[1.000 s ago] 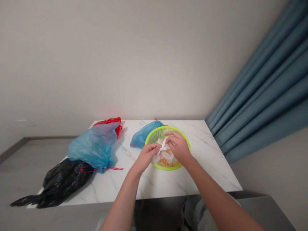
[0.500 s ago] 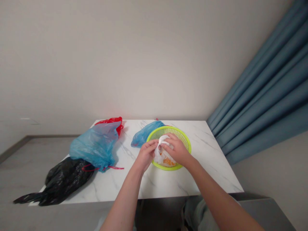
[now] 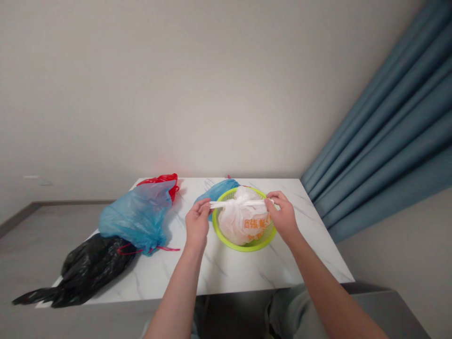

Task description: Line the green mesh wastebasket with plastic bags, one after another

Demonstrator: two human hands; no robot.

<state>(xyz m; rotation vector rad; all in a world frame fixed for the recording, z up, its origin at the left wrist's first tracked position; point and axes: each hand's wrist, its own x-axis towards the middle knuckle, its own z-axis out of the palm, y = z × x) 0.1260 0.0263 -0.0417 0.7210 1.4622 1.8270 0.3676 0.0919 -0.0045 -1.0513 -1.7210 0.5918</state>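
1. Bag [image 3: 235, 226], white with orange print, sits in lime-green basket [image 3: 243, 247] on tabletop [image 3: 307, 256].
2. Left hand [image 3: 198, 221]: fingers closed, pinching one white end [image 3: 217, 205] out sideways.
3. Right hand [image 3: 283, 215]: closed pinch on opposite end [image 3: 259, 203].
4. Small blue bag [image 3: 218, 189] behind basket, partly hidden.
5. Red bag [image 3: 164, 178], large blue bag [image 3: 134, 214], black bag [image 3: 93, 270]: left side.

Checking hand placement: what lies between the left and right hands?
The white bag, in the green basket, its top stretched from the left hand to the right hand; the head view shows this.
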